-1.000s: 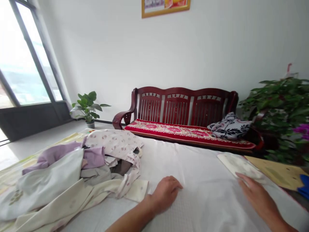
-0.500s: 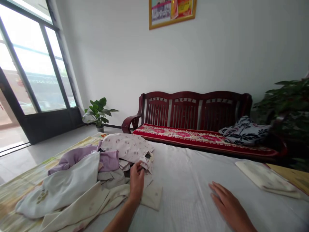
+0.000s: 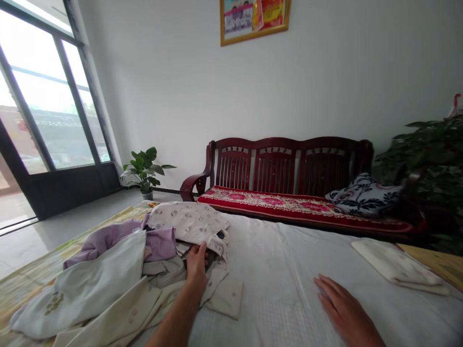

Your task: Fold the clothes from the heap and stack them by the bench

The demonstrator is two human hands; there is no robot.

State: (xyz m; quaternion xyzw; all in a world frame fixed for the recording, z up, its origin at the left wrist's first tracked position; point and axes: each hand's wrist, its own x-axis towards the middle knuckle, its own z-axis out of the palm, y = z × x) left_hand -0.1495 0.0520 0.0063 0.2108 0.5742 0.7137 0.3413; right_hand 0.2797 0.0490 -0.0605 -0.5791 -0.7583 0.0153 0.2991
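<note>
A heap of clothes (image 3: 119, 260) lies on the left of a bed covered by a white sheet (image 3: 285, 270): a lilac garment, pale green and cream pieces, and a white floral piece (image 3: 188, 221) on top. My left hand (image 3: 196, 270) reaches into the heap under the floral piece, its fingertips buried in the cloth, so what it grips is hidden. My right hand (image 3: 343, 311) lies flat and open on the sheet, holding nothing. A folded pale garment (image 3: 394, 265) rests at the right.
A dark red wooden bench (image 3: 289, 183) with a red cushion and a patterned pillow (image 3: 361, 195) stands behind the bed. A potted plant (image 3: 144, 168) sits by the glass door at the left. Large leafy plants (image 3: 430, 164) stand at the right.
My left hand went from the bare sheet into the clothes heap. My right hand left the folded garment and slid left onto the sheet. The view turned left.
</note>
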